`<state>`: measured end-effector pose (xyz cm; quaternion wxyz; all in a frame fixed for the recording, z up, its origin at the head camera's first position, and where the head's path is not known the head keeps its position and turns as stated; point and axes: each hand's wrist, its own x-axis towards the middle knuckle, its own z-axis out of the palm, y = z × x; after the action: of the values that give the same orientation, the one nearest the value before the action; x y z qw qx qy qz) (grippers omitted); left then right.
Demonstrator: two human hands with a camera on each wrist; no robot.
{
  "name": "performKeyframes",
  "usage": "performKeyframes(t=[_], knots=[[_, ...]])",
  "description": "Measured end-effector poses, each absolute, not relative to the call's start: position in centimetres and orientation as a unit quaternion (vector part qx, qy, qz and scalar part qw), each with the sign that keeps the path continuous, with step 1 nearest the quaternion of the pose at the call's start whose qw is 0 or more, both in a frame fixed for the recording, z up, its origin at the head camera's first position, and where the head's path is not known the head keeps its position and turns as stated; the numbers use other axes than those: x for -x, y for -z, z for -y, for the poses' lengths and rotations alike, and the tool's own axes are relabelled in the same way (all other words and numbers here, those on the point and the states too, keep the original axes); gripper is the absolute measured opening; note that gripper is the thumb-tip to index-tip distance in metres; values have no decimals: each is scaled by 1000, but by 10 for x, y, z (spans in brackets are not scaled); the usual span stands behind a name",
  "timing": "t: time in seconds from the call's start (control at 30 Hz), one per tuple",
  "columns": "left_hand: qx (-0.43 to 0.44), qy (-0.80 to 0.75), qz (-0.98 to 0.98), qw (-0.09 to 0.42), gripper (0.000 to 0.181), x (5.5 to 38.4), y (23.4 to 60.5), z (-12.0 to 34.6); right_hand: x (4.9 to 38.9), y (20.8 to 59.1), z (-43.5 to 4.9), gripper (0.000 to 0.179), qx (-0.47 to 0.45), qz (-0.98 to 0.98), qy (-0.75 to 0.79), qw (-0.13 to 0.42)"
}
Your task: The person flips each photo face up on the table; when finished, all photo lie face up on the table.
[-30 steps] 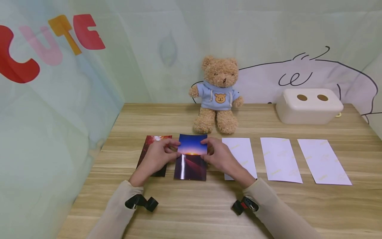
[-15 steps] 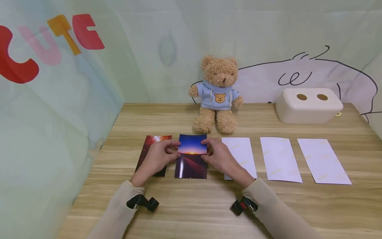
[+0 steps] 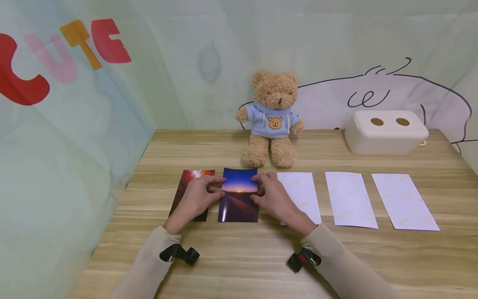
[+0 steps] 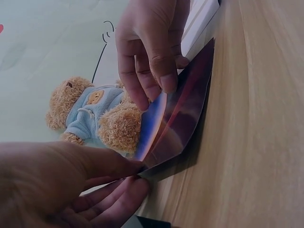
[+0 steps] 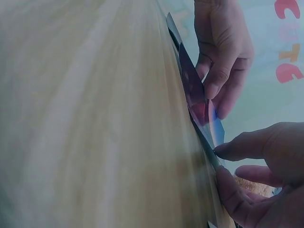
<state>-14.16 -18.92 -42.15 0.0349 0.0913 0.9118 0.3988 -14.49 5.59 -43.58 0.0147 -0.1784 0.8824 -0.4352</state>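
A glossy sunset photo, blue sky above and a dark purple ground below, lies face up near the table's middle. My left hand pinches its left edge between thumb and fingers, as the left wrist view shows at the photo. At the right edge, my right hand pinches the same photo with thumb and fingertips. The photo bows slightly, and part of it looks raised off the wood in the wrist views. Beneath my left hand, partly hidden, is a dark red photo with bright red foliage.
To the right lie three white sheets, faint yellow print up: the nearest sheet partly under my right forearm, then the middle sheet and the far-right sheet. Behind sit a teddy bear and a cream box with two holes.
The sunset photo's lower edge has shifted slightly upward and the glare on it has shrunk. Both hands keep their hold, moving barely at all.
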Motion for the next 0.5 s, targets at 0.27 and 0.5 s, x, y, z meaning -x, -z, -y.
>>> performKeyframes(t=[0.27, 0.5], knots=[[-102, -382, -918, 20, 34, 141, 424, 188, 143, 436, -55, 47, 179, -883, 433, 19], [-117, -369, -922, -2, 34, 139, 425, 186, 142, 436, -54, 47, 176, -886, 429, 12]])
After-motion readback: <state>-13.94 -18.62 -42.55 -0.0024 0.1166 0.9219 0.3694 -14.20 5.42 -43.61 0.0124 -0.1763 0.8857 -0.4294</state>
